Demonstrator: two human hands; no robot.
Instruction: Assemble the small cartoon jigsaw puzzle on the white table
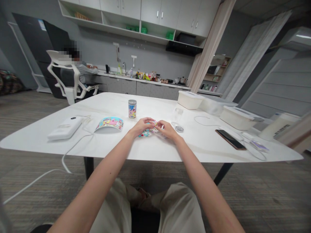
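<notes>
Handling, both hands: left hand (141,126) and right hand (168,129) meet low over the white tabletop (155,150); the step looks like close, two-handed work on a colourful bundle (145,133)
Fingers: bent and narrow on both sides, holding the bundle between them; some tips are hidden from me
Colourful bundle: on the tabletop, under the hands; too small to tell whether pieces or wrapping
Clear jar (178,112): beyond the right hand, untouched; a silvery lid (179,129) lies near it
Printed canister (132,109): upright, capped, beyond the left hand; a curved printed sheet (110,124) lies further left
Next move: seems to call for small, steady fingerwork; a loose grip could let something slip
</notes>
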